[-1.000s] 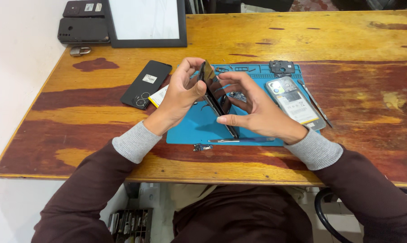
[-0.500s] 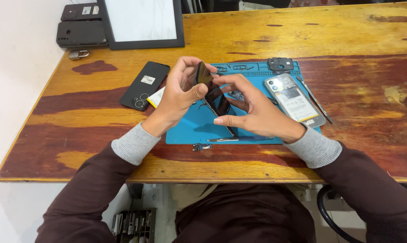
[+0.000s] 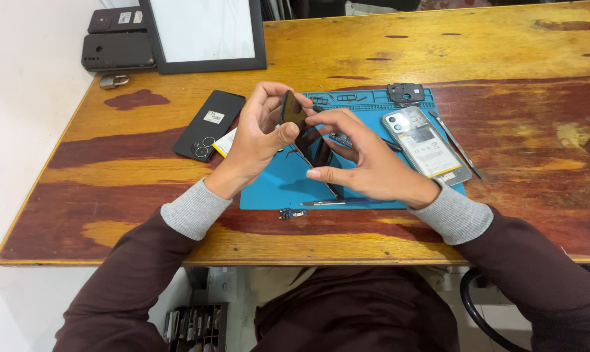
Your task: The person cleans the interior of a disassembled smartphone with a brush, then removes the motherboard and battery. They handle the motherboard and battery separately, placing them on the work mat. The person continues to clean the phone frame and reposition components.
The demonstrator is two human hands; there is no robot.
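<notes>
My left hand and right hand, fingers clamped, held the dark phone panel tilted above the blue mat; separating it seemingly demanded steady, gentle prying.

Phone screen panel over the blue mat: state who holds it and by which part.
Left hand grips the dark phone screen panel at its upper end; right hand pinches its middle edge.
</notes>
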